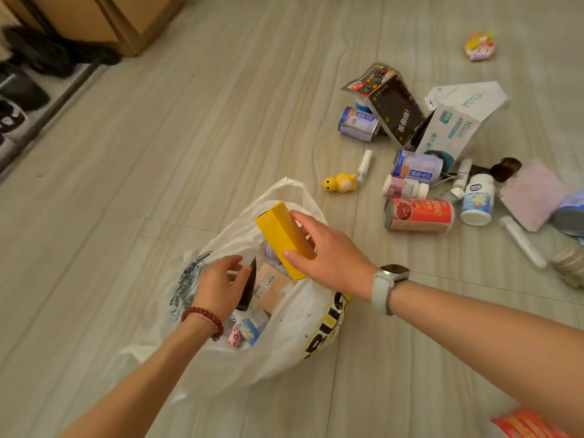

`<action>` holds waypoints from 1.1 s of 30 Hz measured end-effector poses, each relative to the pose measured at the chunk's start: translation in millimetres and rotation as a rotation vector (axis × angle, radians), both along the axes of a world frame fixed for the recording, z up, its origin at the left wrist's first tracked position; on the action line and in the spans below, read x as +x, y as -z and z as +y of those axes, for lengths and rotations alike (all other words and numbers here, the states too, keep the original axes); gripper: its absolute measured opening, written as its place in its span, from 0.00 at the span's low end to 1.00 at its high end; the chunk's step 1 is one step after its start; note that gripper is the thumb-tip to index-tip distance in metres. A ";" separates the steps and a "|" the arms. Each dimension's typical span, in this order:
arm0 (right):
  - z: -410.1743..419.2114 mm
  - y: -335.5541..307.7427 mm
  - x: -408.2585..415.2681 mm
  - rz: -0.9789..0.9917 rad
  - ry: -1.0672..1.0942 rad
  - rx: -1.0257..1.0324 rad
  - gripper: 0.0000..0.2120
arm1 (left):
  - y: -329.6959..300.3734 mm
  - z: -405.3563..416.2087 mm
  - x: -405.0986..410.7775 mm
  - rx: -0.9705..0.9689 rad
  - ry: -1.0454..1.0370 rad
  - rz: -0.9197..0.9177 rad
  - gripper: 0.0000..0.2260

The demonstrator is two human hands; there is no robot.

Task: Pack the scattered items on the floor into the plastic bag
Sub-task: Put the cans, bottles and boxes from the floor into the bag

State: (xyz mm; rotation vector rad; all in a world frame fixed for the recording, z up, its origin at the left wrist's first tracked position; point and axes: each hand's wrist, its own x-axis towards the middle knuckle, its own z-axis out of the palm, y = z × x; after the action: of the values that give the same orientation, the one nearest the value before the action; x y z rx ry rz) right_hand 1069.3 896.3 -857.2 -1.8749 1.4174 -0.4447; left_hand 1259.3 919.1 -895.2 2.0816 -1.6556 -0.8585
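A white plastic bag (294, 343) lies open on the floor at centre, with several items inside. My right hand (328, 251) grips a yellow box (281, 235) and holds it tilted over the bag's mouth. My left hand (221, 282) is at the bag's left rim, fingers curled on a dark flat item (248, 292) in the opening. Scattered items lie to the right: a red can (420, 215), a yellow duck toy (339, 183), a white bottle (477, 199), blue-and-white cans (358, 123), a black box (395, 112) and a white carton (458, 121).
Shoes (19, 99) line a rack at the left edge beside a wooden cabinet (126, 20). A pink pouch (534, 194) and a clear tube (523, 241) lie far right. An orange packet (527, 425) sits at the bottom right, and a colourful packet (480, 45) is at the top right.
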 end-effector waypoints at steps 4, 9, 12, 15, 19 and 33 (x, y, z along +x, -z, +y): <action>3.2 11.8 21.2 0.124 -0.107 0.036 0.29 | -15.6 3.2 8.3 -0.178 -0.057 0.059 0.13; 0.3 10.7 9.9 0.099 -0.036 -0.031 0.21 | -24.3 -1.0 -1.5 -0.300 0.062 -0.004 0.13; 6.5 4.8 -25.5 0.139 0.013 -0.082 0.19 | -26.7 1.7 -27.3 -0.355 0.273 -0.044 0.19; 24.3 5.2 -77.8 0.250 0.066 -0.028 0.20 | -25.0 4.9 -69.8 -0.371 0.473 -0.101 0.20; 68.5 10.0 -153.6 0.448 0.078 0.142 0.24 | -16.3 11.1 -136.6 -0.343 0.733 -0.141 0.21; 211.8 49.8 -238.9 0.873 -0.285 0.406 0.34 | 37.3 -66.5 -259.4 -0.355 1.016 -0.526 0.37</action>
State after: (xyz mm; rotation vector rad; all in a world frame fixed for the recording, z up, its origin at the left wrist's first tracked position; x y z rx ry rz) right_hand 830.4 1108.1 -907.0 -1.9431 1.5493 0.8430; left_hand 999.9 852.6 -932.5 1.1904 -2.9538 -0.1701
